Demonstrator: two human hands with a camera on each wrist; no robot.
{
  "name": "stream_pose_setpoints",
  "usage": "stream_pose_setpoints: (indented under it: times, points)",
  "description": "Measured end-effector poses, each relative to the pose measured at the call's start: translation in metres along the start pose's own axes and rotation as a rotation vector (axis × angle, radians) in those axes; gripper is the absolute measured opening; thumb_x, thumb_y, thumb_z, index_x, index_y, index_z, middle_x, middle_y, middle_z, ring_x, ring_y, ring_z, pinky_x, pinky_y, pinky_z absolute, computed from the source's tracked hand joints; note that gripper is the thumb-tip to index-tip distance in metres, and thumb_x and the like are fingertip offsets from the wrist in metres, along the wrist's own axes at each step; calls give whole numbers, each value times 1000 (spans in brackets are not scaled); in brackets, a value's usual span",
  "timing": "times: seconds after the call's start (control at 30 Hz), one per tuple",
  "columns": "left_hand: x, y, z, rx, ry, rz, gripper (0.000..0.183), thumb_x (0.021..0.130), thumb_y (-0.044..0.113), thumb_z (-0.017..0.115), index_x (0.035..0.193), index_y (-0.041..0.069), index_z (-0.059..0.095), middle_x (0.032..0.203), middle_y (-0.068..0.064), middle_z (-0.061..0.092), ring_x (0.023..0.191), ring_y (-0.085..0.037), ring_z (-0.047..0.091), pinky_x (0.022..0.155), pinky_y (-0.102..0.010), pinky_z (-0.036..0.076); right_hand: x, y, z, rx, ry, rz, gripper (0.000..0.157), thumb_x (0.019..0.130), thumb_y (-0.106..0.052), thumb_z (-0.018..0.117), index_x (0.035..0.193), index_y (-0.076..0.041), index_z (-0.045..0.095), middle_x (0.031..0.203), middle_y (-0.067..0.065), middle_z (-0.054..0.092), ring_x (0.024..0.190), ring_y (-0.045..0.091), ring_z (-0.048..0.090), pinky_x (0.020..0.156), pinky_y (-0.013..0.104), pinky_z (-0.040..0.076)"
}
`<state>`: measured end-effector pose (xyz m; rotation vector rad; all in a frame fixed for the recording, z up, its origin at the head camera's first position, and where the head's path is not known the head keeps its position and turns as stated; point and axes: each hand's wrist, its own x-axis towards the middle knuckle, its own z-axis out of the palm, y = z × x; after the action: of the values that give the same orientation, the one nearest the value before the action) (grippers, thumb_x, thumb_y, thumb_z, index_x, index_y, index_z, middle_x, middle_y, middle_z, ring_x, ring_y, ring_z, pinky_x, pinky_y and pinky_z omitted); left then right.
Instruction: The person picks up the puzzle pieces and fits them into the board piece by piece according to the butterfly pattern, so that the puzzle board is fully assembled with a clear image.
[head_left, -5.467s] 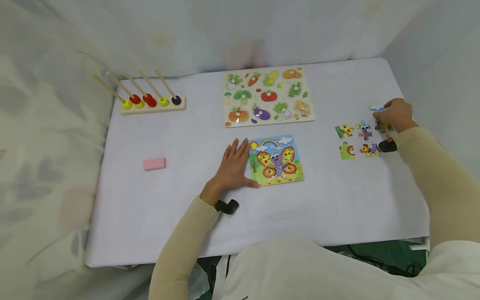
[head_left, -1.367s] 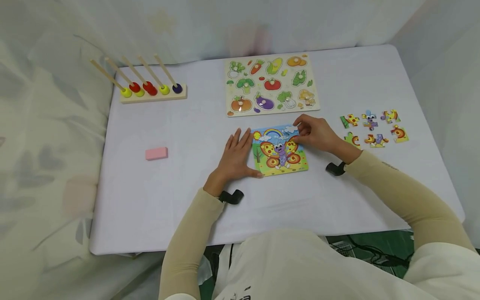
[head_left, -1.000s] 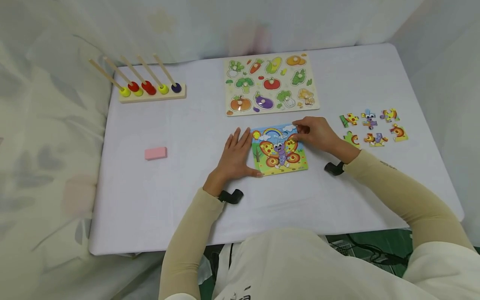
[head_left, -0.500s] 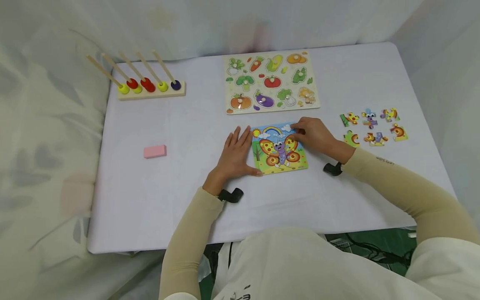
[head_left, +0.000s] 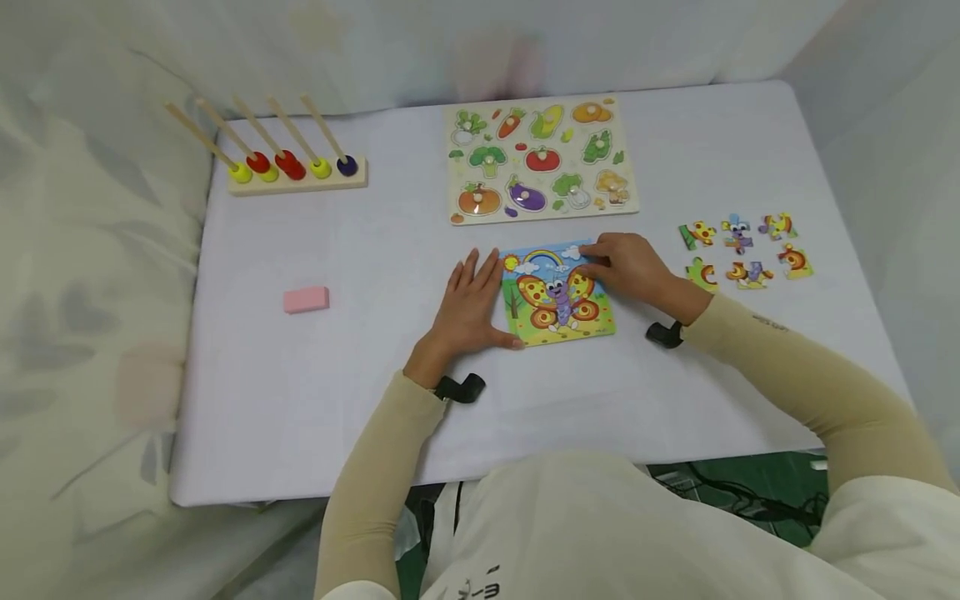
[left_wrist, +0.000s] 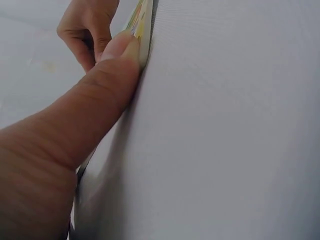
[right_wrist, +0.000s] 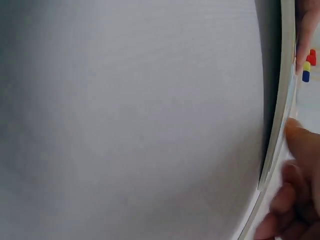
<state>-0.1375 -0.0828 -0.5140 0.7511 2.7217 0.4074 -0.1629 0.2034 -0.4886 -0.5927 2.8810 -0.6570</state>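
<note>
In the head view a butterfly jigsaw puzzle (head_left: 558,312) lies flat at mid-table. My left hand (head_left: 467,308) rests along its left side with straight fingers, the thumb touching the lower left corner; the left wrist view shows that thumb (left_wrist: 95,97) against the board's edge. At the upper right corner, my right hand (head_left: 630,265) holds a sky-and-cloud puzzle piece (head_left: 573,252) between thumb and index finger, low on the board. Its other fingers are curled under and partly hidden. The right wrist view shows the right thumb (right_wrist: 300,142) at the board's rim.
Several loose puzzle pieces (head_left: 738,233) lie in two rows to the right. A vegetable peg puzzle (head_left: 542,158) is behind the board. A bead stacker with rods (head_left: 300,183) stands at the back left, and a pink block (head_left: 306,300) lies on the left.
My right hand has come from the loose pieces at the right to the board's upper right corner, carrying the sky piece. Lately it shifts slightly left there. The left hand stays on the board.
</note>
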Motion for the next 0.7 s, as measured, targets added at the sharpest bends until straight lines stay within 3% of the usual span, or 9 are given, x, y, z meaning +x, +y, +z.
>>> stream_pose_setpoints:
  times: [0.13, 0.33, 0.43, 0.53, 0.7]
  points:
    - [-1, -1, 0, 3, 7, -8, 137, 56, 78, 72, 155, 10, 8, 163, -2, -1, 150, -28, -13, 121, -45, -6, -1, 1, -12, -40, 64, 28, 46, 88, -27, 70, 127, -3, 62, 81, 9, 58, 70, 21, 47, 62, 31, 35]
    - [0, -1, 2, -8, -5, -1, 136, 57, 78, 72, 155, 10, 7, 163, -2, -3, 149, -28, -14, 121, -45, -7, -16, 32, -56, -168, 103, 194, 53, 90, -28, 68, 135, -4, 54, 86, 15, 53, 74, 25, 44, 61, 34, 33]
    - [-1, -1, 2, 1, -13, -9, 137, 57, 78, 72, 155, 9, 6, 163, -3, -2, 149, -29, -13, 121, -46, -6, -26, 59, -77, -182, 42, 238, 57, 91, -23, 67, 141, -5, 47, 94, 18, 47, 81, 27, 39, 62, 35, 31]
    - [-1, 0, 1, 8, -10, -10, 137, 57, 78, 72, 155, 10, 6, 163, -3, -2, 149, -28, -13, 121, -45, -7, -35, 89, -94, -165, -78, 276, 65, 90, -23, 68, 147, -8, 39, 104, 21, 41, 91, 32, 35, 66, 38, 35]
    - [0, -1, 0, 9, -11, -7, 137, 57, 78, 72, 155, 10, 6, 163, -3, -3, 149, -28, -14, 121, -45, -7, -46, 128, -108, -133, -238, 296, 73, 86, -33, 72, 146, -7, 39, 126, 29, 35, 115, 45, 30, 82, 57, 41]
